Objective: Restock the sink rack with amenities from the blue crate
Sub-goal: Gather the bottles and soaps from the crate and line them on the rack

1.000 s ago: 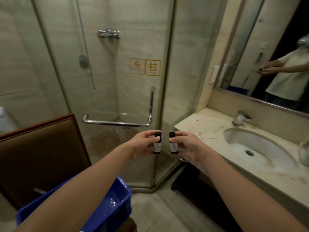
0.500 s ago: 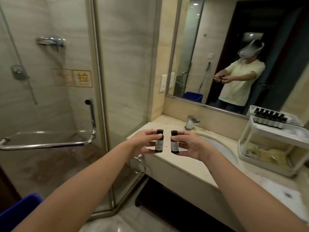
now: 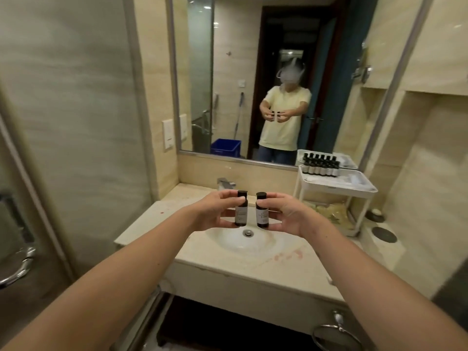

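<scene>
My left hand pinches a small dark amenity bottle with a pale label, upright, between thumb and fingers. My right hand holds a second, matching bottle the same way, just beside the first. Both bottles hang above the sink basin. The white two-tier sink rack stands on the counter at the right, and a row of several dark bottles lines the back of its top shelf. Pale packets fill its lower shelf. The blue crate shows only as a mirror reflection.
A chrome tap stands behind the basin. Two dark round dishes lie on the counter right of the rack. A glass shower wall with a chrome handle is on the left. A towel ring hangs below the counter front.
The view has swung right from the shower to face the sink and mirror. Both hands kept the bottles side by side, which are now over the basin with the rack in view.
</scene>
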The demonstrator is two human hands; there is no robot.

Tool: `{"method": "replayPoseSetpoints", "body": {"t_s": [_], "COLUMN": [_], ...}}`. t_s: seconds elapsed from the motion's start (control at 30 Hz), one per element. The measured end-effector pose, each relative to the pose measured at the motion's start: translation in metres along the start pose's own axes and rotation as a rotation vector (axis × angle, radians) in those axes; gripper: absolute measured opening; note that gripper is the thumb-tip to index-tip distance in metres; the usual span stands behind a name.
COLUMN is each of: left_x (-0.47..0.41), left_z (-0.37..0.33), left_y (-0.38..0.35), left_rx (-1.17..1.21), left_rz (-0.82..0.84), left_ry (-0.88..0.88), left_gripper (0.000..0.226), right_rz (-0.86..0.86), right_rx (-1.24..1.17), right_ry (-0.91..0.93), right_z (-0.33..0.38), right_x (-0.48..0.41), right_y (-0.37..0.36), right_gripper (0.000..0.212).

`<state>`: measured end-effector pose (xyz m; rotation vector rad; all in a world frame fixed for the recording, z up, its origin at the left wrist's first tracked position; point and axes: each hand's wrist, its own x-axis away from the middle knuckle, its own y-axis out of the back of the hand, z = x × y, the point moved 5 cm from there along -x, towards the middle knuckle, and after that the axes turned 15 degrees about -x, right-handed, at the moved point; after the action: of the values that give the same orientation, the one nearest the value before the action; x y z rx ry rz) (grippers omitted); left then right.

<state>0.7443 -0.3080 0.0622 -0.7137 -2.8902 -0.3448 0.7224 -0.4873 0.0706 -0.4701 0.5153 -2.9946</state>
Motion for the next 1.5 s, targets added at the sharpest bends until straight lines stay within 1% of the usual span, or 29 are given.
{"method": "replayPoseSetpoints", "body": {"t_s": [0.2,0.3,0.43,0.53,0.6,0.67,0.8,0.93,1.1,1.23,1.33,1.5], "left_x": [-0.063,-0.095,-0.14,-0.168,-0.186,-0.202,-0.233,-0.259,-0.298,-0.338,-0.376,-0.449], "left_z": [-0.024,-0.039,-0.065,-0.084,-0.095,-0.104,-0.122,-0.139,-0.159,-0.168,-0.175,-0.186], "left_y": [-0.03,-0.04,-0.042,-0.043,-0.044,-0.046,-0.053,-0.066,-0.084,-0.106,-0.124,-0.155], "left_rx": [-0.051,-0.097,-0.201,-0.244,-0.278,-0.311,-0.379,-0.395,-0.433,-0.453,-0.448,-0.467], "left_rz": [0.14,0.216,0.259,0.29,0.312,0.327,0.368,0.38,0.395,0.402,0.387,0.335], "left_ry": [-0.041,-0.078,-0.143,-0.189,-0.221,-0.241,-0.29,-0.347,-0.383,-0.38,-0.363,-0.327], "left_gripper": [0.037,0.036,0.03,0.021,0.021,0.022,0.014,0.009,0.011,0.018,0.022,0.018], "right_rz": [-0.135,-0.196,-0.288,-0.346,-0.397,-0.439,-0.496,-0.542,-0.596,-0.623,-0.61,-0.583], "right_rx": [-0.066,-0.057,-0.017,-0.001,0.008,0.012,-0.011,-0.01,-0.02,-0.008,0.002,0.006], "right_ry": [0.06,0.082,0.126,0.176,0.197,0.217,0.273,0.29,0.332,0.333,0.33,0.313], "right_z": [0.03,0.043,0.068,0.087,0.096,0.104,0.12,0.133,0.159,0.18,0.202,0.238], "right_x": [-0.013,-0.025,-0.044,-0.055,-0.06,-0.065,-0.073,-0.08,-0.092,-0.113,-0.135,-0.179], "right_y": [0.049,0.065,0.082,0.091,0.099,0.107,0.121,0.139,0.172,0.21,0.241,0.305], "right_gripper": [0.044,0.036,0.039,0.035,0.036,0.033,0.027,0.036,0.032,0.032,0.035,0.035]}}
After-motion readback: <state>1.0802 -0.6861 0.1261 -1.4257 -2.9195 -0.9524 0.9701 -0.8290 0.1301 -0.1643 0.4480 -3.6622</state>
